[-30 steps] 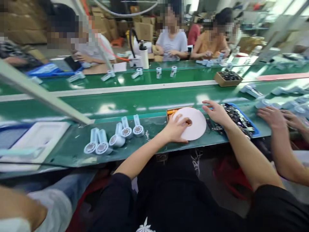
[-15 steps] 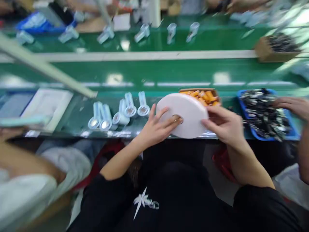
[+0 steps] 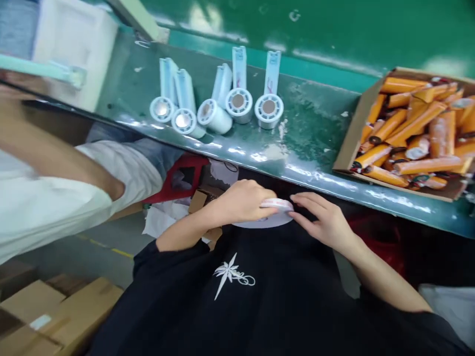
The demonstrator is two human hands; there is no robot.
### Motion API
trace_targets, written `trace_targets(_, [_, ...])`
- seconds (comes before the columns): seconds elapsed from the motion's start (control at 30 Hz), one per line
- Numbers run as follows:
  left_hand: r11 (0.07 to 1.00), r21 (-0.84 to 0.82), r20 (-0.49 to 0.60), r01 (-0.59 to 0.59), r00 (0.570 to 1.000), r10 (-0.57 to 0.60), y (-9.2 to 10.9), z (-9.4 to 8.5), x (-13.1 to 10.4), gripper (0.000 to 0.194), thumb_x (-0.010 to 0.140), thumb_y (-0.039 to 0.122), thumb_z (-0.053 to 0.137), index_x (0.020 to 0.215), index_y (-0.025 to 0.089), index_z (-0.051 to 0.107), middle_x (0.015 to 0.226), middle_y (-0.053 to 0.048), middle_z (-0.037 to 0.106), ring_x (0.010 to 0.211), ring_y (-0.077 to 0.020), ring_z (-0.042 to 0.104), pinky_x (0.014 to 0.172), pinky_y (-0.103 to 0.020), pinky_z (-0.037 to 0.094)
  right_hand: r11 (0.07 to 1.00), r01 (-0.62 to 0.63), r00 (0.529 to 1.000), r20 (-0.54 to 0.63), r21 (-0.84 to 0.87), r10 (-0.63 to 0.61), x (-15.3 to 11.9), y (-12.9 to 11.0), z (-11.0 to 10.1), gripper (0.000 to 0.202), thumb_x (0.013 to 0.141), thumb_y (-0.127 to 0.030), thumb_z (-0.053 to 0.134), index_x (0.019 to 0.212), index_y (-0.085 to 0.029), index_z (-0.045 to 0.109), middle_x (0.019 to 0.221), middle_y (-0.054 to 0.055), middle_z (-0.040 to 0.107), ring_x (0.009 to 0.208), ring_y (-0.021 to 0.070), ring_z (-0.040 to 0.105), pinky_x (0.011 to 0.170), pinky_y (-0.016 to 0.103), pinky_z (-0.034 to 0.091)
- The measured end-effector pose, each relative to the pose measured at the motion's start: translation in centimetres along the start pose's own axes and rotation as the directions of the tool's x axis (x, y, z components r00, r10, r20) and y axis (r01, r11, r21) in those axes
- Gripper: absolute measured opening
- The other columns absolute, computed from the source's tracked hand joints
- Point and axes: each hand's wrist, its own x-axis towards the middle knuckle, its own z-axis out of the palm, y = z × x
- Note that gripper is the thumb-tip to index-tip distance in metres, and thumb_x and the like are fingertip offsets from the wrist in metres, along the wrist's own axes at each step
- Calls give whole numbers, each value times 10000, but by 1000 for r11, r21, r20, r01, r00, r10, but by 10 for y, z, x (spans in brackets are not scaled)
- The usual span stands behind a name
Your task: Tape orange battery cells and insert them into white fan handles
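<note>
A white disc-shaped roll [image 3: 265, 223], apparently of tape or labels, is held low against the black shirt, below the bench edge. Faint reddish marks run along its rim. My left hand [image 3: 243, 201] is closed around its left side, with the thumb toward the front and the fingers curled over the top. At the right edge, the thumb and fingers of my right hand [image 3: 322, 217] meet the rim in a loose pinch. Part of the roll is hidden by my left fingers. Beyond my hands, several pale blue handle-shaped parts with round ends [image 3: 269, 110] lie on the bench.
On the right, a cardboard box [image 3: 349, 131] holds orange wrapped cylinders. The green bench [image 3: 311, 118] runs across the view, with a white tray [image 3: 87, 64] at its left. A co-worker's arm [image 3: 70, 153] is close on the left. Cardboard boxes [image 3: 81, 311] stand below.
The view has tilted down and come closer to the bench. The roll has moved down toward my body and tipped from face-on to nearly edge-on; both hands have moved with it.
</note>
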Motion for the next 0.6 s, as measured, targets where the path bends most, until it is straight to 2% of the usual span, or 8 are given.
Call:
trace_targets(0.1, [1000,-11,3,18,1000,-18,-9,13,6,248,974,417,663,833,232,748,746,22,730,667,-160,657,603,-281,347,1000,4,998,58,9,-4,6,1,-3,119,1032,-152,648,1118,-190,721,1063,82,752,936,221,746,825,337,634])
trace_targets(0.27, [1000,23,21,9,1000,-9,2,7,15,275,972,429,649,818,229,757,721,6,709,663,-173,649,585,-295,305,989,-14,989,141,-146,35,17,-7,-16,139,1028,-142,578,1020,-148,717,971,83,745,826,219,730,734,330,591])
trace_targets(0.37, [996,77,66,48,996,-53,13,1,23,251,974,441,670,883,233,778,766,-17,731,719,-214,688,594,-287,345,969,-16,980,186,-247,63,19,-8,-22,142,1016,-155,585,974,-147,720,915,66,734,739,201,708,670,319,550])
trace_targets(0.47, [986,150,57,70,995,-79,30,3,30,307,996,481,664,947,205,789,849,-71,761,780,-278,733,613,-312,439,961,-13,970,228,-276,78,15,-8,-29,137,1023,-170,597,942,-163,706,890,43,724,697,177,690,646,303,516])
trace_targets(0.53, [984,176,28,27,999,-33,43,9,33,278,1025,406,639,966,182,793,883,-101,768,798,-310,751,621,-356,504,969,-14,967,242,-245,75,8,-7,-34,108,1038,-188,605,976,-173,692,934,38,730,734,168,701,687,288,523])
trace_targets(0.6, [983,179,-9,-38,999,40,55,19,37,180,1008,224,632,961,170,797,873,-106,767,784,-313,758,616,-391,546,975,-20,968,241,-223,75,-1,-3,-38,81,1054,-217,610,1014,-187,674,989,40,736,801,176,721,754,278,537])
